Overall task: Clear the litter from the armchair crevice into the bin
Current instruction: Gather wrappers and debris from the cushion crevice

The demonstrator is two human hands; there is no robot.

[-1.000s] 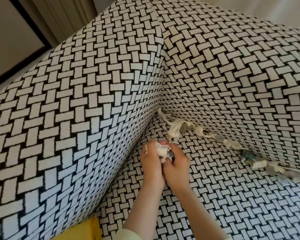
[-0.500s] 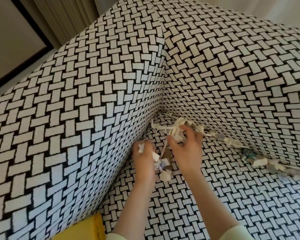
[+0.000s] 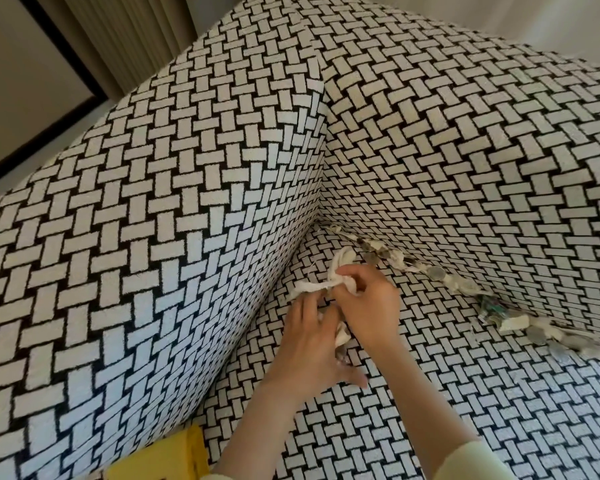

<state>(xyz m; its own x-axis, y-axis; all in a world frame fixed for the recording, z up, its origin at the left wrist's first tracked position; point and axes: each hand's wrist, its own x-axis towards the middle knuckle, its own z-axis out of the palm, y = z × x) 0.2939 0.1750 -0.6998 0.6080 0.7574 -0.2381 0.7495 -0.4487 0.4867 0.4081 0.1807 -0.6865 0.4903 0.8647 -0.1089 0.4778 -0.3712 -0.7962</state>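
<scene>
Starting nearest, a yellow object (image 3: pixel 167 459) lies beside the armchair (image 3: pixel 153 237) seat, its marks unreadable. The left hand (image 3: pixel 312 344) and right hand (image 3: pixel 373 306) both grip white paper scraps (image 3: pixel 310 286) over the seat. Farther right, more litter (image 3: pixel 440 275) lines the backrest crevice.

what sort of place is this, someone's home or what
Probably a home living room or lounge: a large upholstered armchair in black-and-white weave, pleated curtains behind it, and litter wedged along its seat crevice.
</scene>
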